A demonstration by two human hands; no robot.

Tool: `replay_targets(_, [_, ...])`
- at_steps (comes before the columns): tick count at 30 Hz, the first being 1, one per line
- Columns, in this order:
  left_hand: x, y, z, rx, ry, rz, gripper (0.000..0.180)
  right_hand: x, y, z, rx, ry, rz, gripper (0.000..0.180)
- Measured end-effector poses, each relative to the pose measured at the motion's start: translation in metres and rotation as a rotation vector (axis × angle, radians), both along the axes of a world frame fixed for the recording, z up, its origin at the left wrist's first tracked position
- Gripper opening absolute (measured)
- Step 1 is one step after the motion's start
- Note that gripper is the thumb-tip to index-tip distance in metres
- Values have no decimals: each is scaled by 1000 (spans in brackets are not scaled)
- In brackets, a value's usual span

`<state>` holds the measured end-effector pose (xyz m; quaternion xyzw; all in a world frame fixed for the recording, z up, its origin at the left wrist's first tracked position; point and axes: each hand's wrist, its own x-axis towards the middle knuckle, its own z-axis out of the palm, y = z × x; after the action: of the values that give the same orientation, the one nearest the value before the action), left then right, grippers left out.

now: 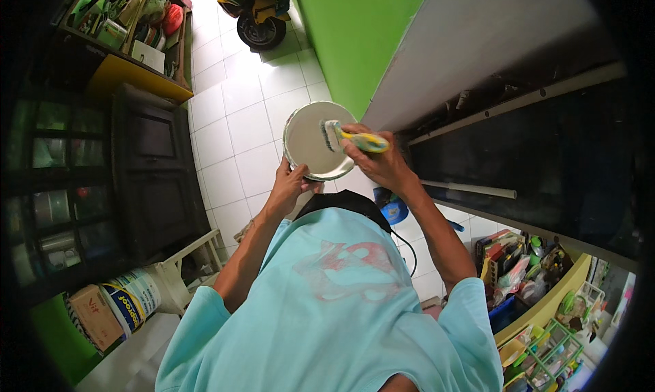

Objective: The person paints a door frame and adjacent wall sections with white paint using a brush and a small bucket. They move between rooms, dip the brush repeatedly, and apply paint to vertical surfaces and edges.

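Two hands: left hand (290, 185) grips one paint can (315, 141), right hand (379, 161) one brush (344, 137).

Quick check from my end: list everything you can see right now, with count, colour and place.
paint can: one, pale grey-white inside, held at centre over the floor
paintbrush: one, yellow handle, bristles in the can's mouth
floor tiles: many, white, centre and upper left
wall: one, green with a grey band, upper right
dark cabinet: one, black-brown, left
shelf: one, yellow-edged, cluttered, upper left
motorbike: one, yellow and black, top
bucket: one, white, lying lower left
cardboard box: one, brown, lower left
rack of goods: one, yellow and green, lower right
shirt: one, light turquoise, bottom centre
left hand: holds the can's underside
right hand: fingers around the brush handle
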<state>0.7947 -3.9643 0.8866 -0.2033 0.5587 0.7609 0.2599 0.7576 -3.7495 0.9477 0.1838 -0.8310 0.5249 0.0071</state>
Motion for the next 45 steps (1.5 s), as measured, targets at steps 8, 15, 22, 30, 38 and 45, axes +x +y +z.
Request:
replay_targets(8, [5,9,-2,50,67,7,45,-32,-32,-63,335,-21,35,20])
replay_targets(15, [7,20,14,14,16,66,48,-45,-40,-109,207,54,-11,21])
replay_targets(22, [9,19,9,16,15,41,48,-39,-39,-139,286,286,-56,22])
replay_targets(30, [-2,15,2,112,-24,-7,44,-4,-36,-38,265,33,-131,29])
replay_targets(38, [-18,14,9,122,-22,-129,38,25,0,-58,-269,-13,-480,24])
replay_targets(45, [-43,-3,2,210,-54,-198,32,59,24,-22,-1218,-329,-835,20])
